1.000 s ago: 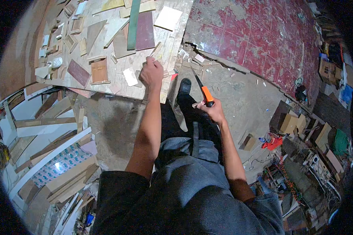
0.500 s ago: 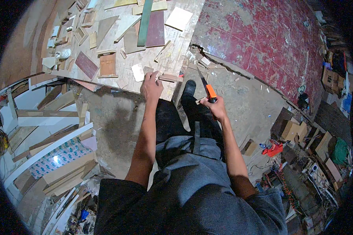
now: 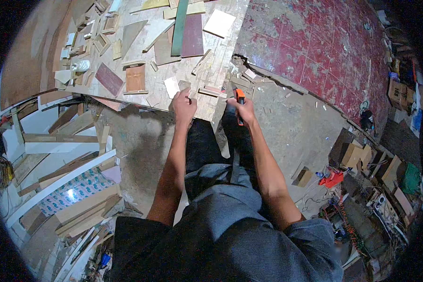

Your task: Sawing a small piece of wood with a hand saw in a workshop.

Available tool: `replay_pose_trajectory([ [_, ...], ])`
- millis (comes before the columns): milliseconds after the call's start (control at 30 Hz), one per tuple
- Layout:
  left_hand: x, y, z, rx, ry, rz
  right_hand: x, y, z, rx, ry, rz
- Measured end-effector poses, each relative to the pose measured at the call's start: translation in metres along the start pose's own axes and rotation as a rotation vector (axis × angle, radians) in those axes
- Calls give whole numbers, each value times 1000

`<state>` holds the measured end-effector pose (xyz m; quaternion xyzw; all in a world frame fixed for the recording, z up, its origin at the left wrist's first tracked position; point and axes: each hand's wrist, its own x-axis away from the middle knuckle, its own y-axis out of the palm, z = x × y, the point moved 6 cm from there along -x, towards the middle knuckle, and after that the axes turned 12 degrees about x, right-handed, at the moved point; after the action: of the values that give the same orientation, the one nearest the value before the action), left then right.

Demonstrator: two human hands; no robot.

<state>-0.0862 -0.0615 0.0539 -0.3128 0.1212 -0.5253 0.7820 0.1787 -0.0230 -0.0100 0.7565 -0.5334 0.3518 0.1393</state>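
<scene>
My left hand (image 3: 184, 104) rests at the worktable's (image 3: 157, 75) near edge with fingers curled; what they grip, if anything, is hidden. A grey wood scrap (image 3: 184, 84) lies under or beside its fingertips, next to a white piece (image 3: 171, 87). Narrow wood strips (image 3: 211, 92) lie at the table's right corner, between my hands. My right hand (image 3: 244, 110) grips an orange-and-black handled saw (image 3: 240, 95) just right of that corner; its blade is now mostly hard to make out.
Boards and small wooden parts cover the table, among them a green strip (image 3: 179, 33). Red tiled flooring (image 3: 305, 51) with a broken edge lies at right. Piled offcuts (image 3: 66, 155) lie lower left; boxes, cables and a red item (image 3: 331, 177) lie lower right.
My left hand has lowered to the table's near edge. My right hand has moved up and left toward the table's corner, and the saw handle now stands more upright.
</scene>
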Motion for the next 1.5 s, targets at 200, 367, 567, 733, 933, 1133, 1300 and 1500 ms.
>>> replay_pose_trajectory([
  [200, 24, -32, -12, 914, -508, -151, -20, 30, -46, -56, -71, 18],
  [367, 34, -78, 25, 1017, -578, -270, -10, 24, -66, 70, -49, 31],
  [567, 38, -132, 89, 1001, -419, -447, 106, 18, -139, 70, -97, -29],
  [733, 46, -171, 153, 1140, -418, -539, 213, 37, -228, -55, -135, -26],
  [933, 52, -198, 194, 1168, -180, -671, 264, 50, -259, -80, -230, 87],
  [1133, 61, -213, 200, 1108, -54, -740, 294, 71, -268, -182, -275, 145],
  [1300, 60, -217, 190, 1082, -70, -802, 297, 81, -268, -176, -244, 174],
  [1500, 64, -223, 198, 1136, -12, -808, 302, 84, -270, -180, -302, 219],
])
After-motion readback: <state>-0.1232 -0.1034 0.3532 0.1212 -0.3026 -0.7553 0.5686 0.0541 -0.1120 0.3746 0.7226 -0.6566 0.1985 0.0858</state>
